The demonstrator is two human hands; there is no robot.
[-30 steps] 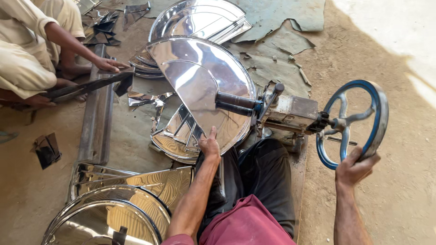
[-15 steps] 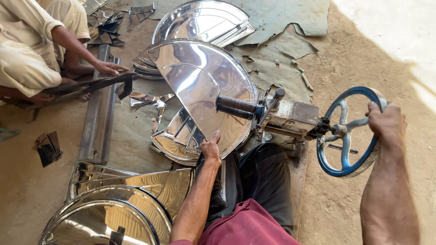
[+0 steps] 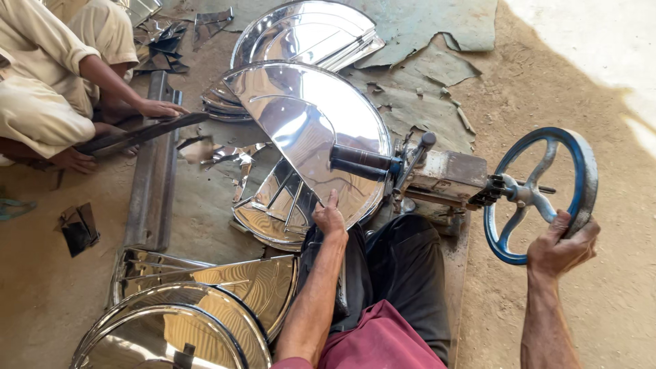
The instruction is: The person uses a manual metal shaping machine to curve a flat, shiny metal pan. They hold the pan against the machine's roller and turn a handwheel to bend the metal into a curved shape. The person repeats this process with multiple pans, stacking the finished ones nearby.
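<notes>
Sprawling across the packed dirt floor (image 3: 601,301) is a worn, torn grey-green mat (image 3: 424,102), and on it shiny metal sheets are lying in heaps: a stack of round, mirror-bright discs (image 3: 307,34) at the top, and more curved, ribbed pieces (image 3: 178,321) piling up near the bottom left. The biggest single piece in hand is a polished half-round sheet (image 3: 301,123), smooth and reflective, tilting up on edge and running into a small rusty hand-cranked machine (image 3: 444,174) with dark rollers (image 3: 359,162) gripping its straight edge. On the machine's far side a blue-painted iron handwheel (image 3: 543,195), spoked and chipped at the rim, is standing upright. A long, dull steel bar (image 3: 152,171) is lying flat on the ground to the left, with jagged offcuts (image 3: 232,154) scattering beside it.

The person wearing the camera is sitting with dark trousers (image 3: 403,273) and a maroon shirt hem showing. Their right hand (image 3: 562,244) is clenching around the lower rim of the handwheel. Their left hand (image 3: 329,217) is resting loosely against the lower curved edge of the half-round sheet, fingers pointing upward, steadying rather than gripping it.

At the upper left another person in cream cloth is crouching, one hand (image 3: 158,108) pressing on a dark flat strip (image 3: 137,133)
</notes>
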